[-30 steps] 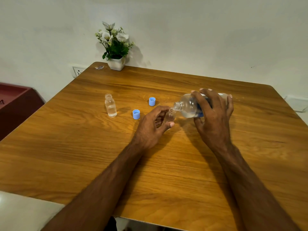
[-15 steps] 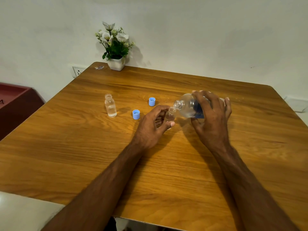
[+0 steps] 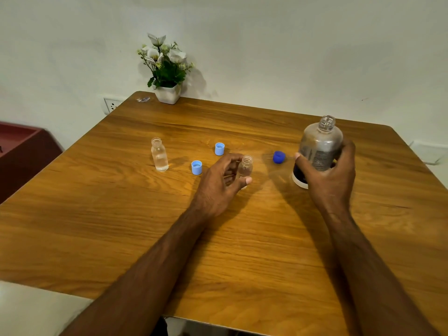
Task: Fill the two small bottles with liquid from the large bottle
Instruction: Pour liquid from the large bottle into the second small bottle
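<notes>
The large bottle [image 3: 320, 151] has been swung upright from its pouring tilt, clasped in the right hand [image 3: 332, 173] at 3 o'clock; the small bottle [image 3: 245, 167] (seemingly filled) is pinched by the left hand [image 3: 219, 183] mid-desk [image 3: 145, 226]; capping seems next

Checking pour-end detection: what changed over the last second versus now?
The right hand swung the large clear plastic bottle from tipped over the small clear bottle to upright, off to the right, uncovering a dark blue cap. The left hand still holds that small bottle. The second small bottle and two light blue caps stayed put.
</notes>
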